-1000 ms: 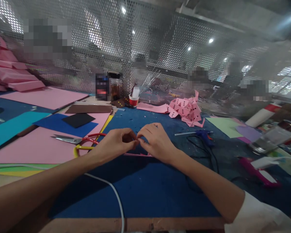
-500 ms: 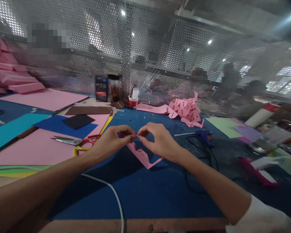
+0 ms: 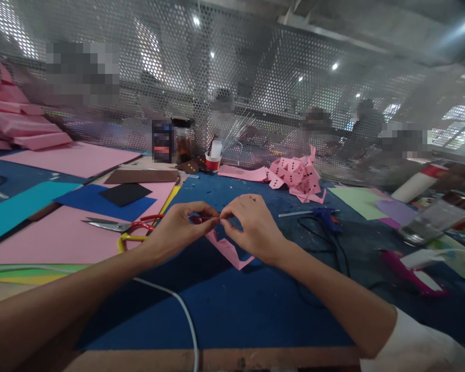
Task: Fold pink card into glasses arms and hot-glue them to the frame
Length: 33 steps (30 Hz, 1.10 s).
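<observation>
My left hand (image 3: 184, 225) and my right hand (image 3: 253, 227) meet fingertip to fingertip over the blue table mat (image 3: 225, 315). Both are closed in a pinch on a folded pink paper strip (image 3: 228, 252), whose creased zigzag length hangs below and between them. The pinched end is mostly hidden by the fingers. Just left of my left hand lie scissors (image 3: 122, 226) with red and yellow handles. Beyond my hands rests a heap of folded pink paper pieces with black dots (image 3: 296, 174).
Coloured sheets, including a blue sheet (image 3: 81, 199), cover the left side. A blue glue gun (image 3: 325, 219) with a black cord and a magenta tool (image 3: 414, 274) lie right. A white cable (image 3: 184, 305) crosses in front. A paper cup (image 3: 213, 161) stands at the back.
My right hand has turned slightly, its knuckles rolling over and its wrist shifting a little left. Both hands keep their pinch, and the hanging strip has shifted slightly.
</observation>
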Available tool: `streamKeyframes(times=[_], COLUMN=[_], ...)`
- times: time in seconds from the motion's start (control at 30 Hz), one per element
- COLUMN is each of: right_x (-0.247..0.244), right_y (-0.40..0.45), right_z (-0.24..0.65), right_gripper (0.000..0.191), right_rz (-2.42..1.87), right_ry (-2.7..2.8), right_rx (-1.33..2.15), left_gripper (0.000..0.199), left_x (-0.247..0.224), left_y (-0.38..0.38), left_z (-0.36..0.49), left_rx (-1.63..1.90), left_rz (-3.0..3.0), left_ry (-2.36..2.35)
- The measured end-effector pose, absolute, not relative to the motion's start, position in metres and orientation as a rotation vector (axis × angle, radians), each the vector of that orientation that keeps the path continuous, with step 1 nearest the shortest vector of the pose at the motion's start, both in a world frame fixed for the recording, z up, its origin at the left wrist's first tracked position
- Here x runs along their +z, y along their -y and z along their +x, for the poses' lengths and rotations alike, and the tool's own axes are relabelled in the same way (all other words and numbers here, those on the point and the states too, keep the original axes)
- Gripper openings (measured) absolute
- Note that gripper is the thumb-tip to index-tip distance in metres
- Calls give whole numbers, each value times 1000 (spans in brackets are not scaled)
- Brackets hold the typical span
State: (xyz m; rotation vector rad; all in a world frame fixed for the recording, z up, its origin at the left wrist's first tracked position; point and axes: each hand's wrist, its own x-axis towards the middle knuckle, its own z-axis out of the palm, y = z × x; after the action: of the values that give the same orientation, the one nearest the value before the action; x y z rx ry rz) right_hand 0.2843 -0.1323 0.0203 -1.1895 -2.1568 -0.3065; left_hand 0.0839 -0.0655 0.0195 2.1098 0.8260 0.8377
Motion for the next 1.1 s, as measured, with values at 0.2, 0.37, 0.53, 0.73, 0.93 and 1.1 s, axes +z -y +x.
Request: streamKeyframes(times=[0.2,0.37,0.53,0.73,0.93,1.1], right_x=[18,22,29,28,17,15], right_y=[133,135,136,133,133,134], right_z=[283,282,283,283,281,279], right_gripper=[7,6,7,3,8,9], right_rz=[-1191,-1181,-1163,-1157,-1209,-1240], right_ry=[2171,2099,2027,1993,1986,2015], right_rx=[-335,-158,93,207,87,-51], left_gripper=[28,32,37,39,34,28], left_x=[17,20,23,20,12,11], left_y=[67,67,64,59,58,60], left_z=[85,86,86,86,87,87], left_rx=[851,808,734,704,693,724], left_rz=[2054,1900,1681,1663,1752,1802], left_ry=[-841,-767,-724,-742,-750,-743])
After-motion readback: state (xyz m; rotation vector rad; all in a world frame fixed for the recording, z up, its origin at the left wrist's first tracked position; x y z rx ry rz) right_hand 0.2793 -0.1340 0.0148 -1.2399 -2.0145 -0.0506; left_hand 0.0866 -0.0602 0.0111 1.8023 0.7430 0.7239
